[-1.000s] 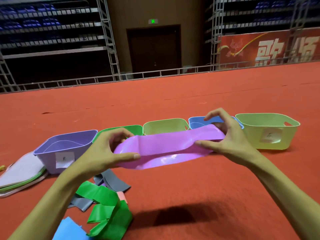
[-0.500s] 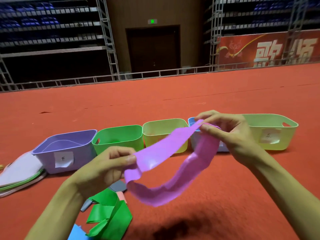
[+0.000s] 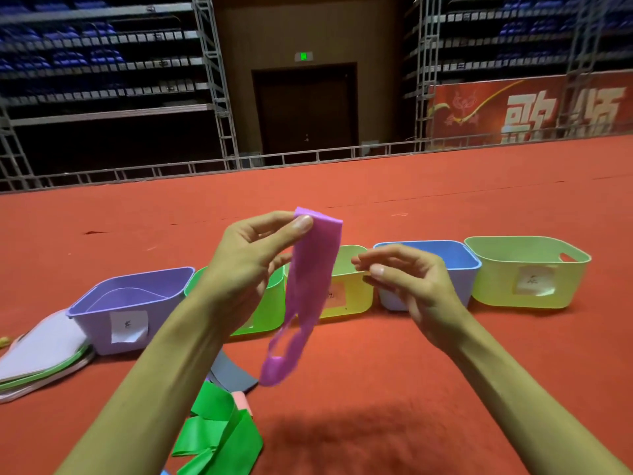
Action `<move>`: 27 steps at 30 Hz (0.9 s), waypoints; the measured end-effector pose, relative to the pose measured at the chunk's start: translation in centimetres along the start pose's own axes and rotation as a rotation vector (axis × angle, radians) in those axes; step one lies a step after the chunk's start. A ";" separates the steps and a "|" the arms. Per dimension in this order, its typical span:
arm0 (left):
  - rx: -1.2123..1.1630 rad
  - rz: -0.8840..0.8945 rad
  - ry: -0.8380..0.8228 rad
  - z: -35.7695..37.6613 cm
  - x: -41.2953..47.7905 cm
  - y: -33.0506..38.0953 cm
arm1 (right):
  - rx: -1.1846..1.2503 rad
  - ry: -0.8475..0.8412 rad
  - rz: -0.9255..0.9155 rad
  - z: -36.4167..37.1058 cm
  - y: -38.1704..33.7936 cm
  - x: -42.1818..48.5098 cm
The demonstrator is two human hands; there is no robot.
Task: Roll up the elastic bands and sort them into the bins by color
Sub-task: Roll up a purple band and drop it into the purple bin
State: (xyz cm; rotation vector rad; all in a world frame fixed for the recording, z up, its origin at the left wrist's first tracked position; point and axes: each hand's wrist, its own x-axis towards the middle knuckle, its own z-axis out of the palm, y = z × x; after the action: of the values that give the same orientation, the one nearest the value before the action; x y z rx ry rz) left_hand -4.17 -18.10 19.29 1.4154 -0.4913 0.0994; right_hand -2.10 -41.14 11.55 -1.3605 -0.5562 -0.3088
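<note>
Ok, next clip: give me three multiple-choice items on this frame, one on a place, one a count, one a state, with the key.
1. Where in the row of bins is the purple bin? A. far left B. middle C. far right
2. How many bins are in the row? A. three B. five C. seven
3. The purple band is: A. rolled into a coil B. stretched tight C. hanging loose from the left hand
Key: 1 A, it ends the row on the left. 2 B, five stand side by side. 3 C, the left hand pinches its top end; the right hand holds nothing.
</note>
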 end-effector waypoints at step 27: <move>0.143 0.183 0.068 -0.2 1.8 -0.1 | 0.055 0.078 -0.107 5.1 -4.9 4.4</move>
State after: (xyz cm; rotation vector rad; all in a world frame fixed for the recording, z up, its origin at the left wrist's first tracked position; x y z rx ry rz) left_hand -2.47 -18.27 19.87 1.4992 -0.5657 0.3346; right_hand -1.93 -36.60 18.59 -1.2625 -0.5693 -0.4289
